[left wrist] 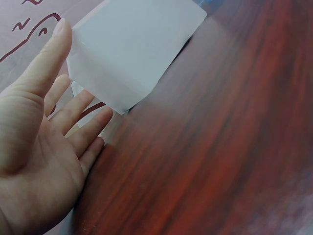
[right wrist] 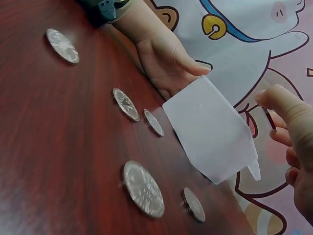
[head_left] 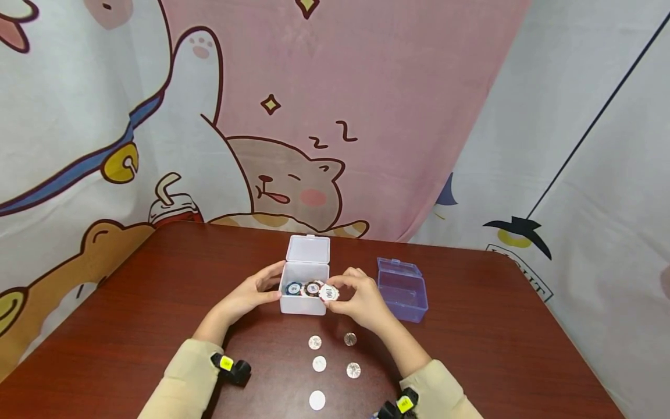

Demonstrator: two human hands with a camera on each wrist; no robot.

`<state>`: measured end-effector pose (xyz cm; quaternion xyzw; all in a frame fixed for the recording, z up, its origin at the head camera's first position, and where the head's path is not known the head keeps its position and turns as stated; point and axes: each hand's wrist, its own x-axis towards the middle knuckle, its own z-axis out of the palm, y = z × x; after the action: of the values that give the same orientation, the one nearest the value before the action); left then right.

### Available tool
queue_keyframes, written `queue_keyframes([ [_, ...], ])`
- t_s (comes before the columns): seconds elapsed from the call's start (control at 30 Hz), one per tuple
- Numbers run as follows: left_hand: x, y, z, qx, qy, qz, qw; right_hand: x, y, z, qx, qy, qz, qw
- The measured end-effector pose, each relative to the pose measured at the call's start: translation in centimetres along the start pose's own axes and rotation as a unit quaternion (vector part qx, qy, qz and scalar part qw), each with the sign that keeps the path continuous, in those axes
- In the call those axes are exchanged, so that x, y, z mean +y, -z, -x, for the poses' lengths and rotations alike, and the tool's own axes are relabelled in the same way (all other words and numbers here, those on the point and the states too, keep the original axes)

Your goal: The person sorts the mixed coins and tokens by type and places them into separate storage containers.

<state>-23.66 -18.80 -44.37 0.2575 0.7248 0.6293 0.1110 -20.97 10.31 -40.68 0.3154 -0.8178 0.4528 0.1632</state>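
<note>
My right hand pinches a white poker chip marked 100 between thumb and fingers, at the front right rim of a white plastic box. The chip shows nearly edge-on in the right wrist view. Inside the box, a blue-edged chip and a dark-edged chip are visible, and the lid stands open at the back. My left hand rests against the box's left side, its thumb by the front corner. Its fingers look extended and relaxed in the left wrist view.
Right of the white box stands a translucent purple box, its lid raised. Several silvery coins lie on the brown table in front, among them a blank-looking one nearest me. A patterned cloth hangs behind the table.
</note>
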Motion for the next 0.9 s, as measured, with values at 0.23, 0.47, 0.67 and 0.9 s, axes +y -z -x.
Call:
queue_keyframes([
  [0.23, -0.1, 0.0, -0.1, 0.004, 0.004, -0.005, 1.0000, 0.2, -0.9, -1.6, 0.011, -0.011, -0.011, 0.9998],
  [0.47, 0.0, -0.1, -0.1, 0.010, 0.018, -0.009, 0.9997, 0.5, -1.8, -2.8, 0.016, -0.016, -0.004, 0.9997],
  [0.67, 0.0, -0.1, -0.1, 0.008, 0.012, -0.012, 0.9998, 0.7, -2.5, -3.6, 0.013, -0.037, 0.009, 0.9992],
  [0.9, -0.2, 0.0, -0.1, 0.005, 0.008, -0.012, 0.9999, 1.0, -3.2, -4.1, 0.003, -0.059, 0.041, 0.9974],
])
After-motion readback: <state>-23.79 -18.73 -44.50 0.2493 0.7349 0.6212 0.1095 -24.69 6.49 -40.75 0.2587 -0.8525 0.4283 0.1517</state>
